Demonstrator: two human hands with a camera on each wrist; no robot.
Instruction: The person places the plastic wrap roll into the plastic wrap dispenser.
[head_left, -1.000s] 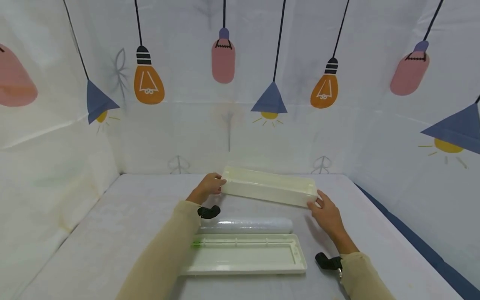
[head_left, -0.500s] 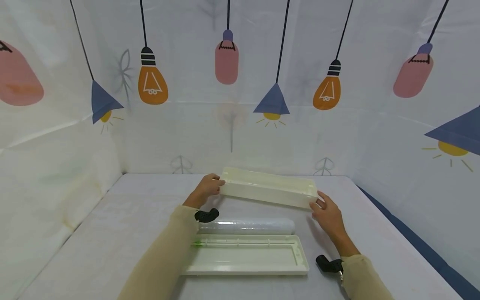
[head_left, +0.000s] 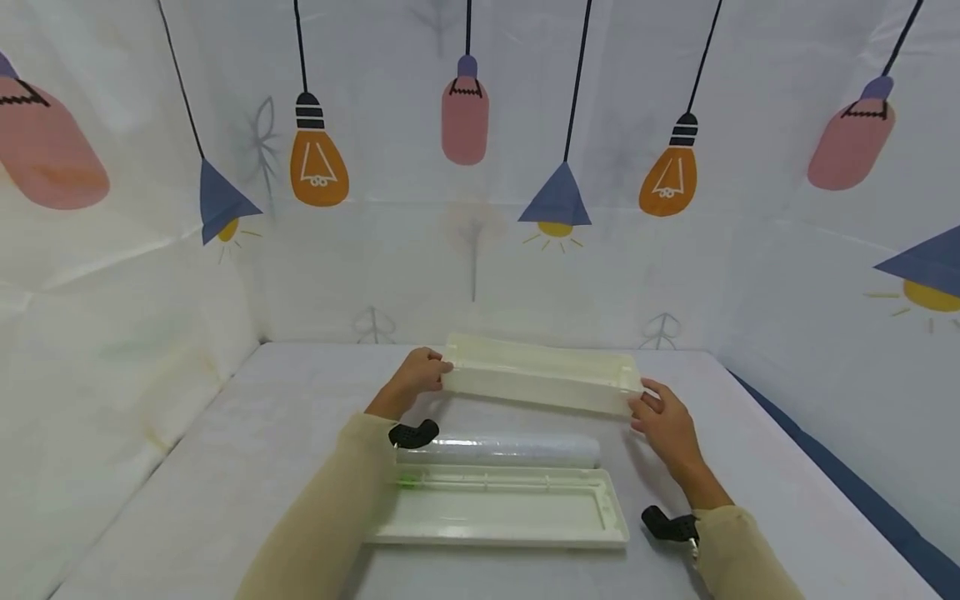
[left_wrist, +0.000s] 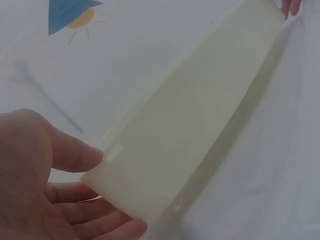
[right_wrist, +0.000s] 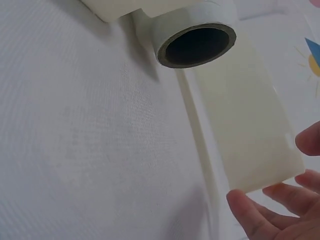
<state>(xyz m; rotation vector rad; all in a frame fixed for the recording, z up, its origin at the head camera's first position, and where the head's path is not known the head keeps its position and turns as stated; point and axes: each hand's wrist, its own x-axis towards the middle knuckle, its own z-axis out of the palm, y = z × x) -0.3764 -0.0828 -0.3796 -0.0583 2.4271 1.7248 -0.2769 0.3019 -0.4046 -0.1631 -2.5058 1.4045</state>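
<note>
A long cream plastic box (head_left: 540,390), with its hollow side showing, is held near the back of the table by both hands. My left hand (head_left: 415,379) grips its left end, thumb at the upper edge and fingers at the end wall, as the left wrist view shows. At the opposite end, my right hand (head_left: 667,425) holds the box between thumb and fingers. In front of it lies a roll of clear plastic wrap (head_left: 510,450); its hollow core end (right_wrist: 197,46) faces the right wrist camera. Nearest me is a flat cream lid (head_left: 495,517) with a green slider (head_left: 408,481) on its rail.
The white-covered table (head_left: 225,467) meets a fabric wall (head_left: 480,267) printed with lamps just behind the box. My left sleeve (head_left: 322,500) hides the left end of the lid. A blue strip (head_left: 832,467) runs along the right side.
The head view has turned slightly left, so the scene sits farther right in it. Both hands keep their hold on the box, which has hardly moved.
</note>
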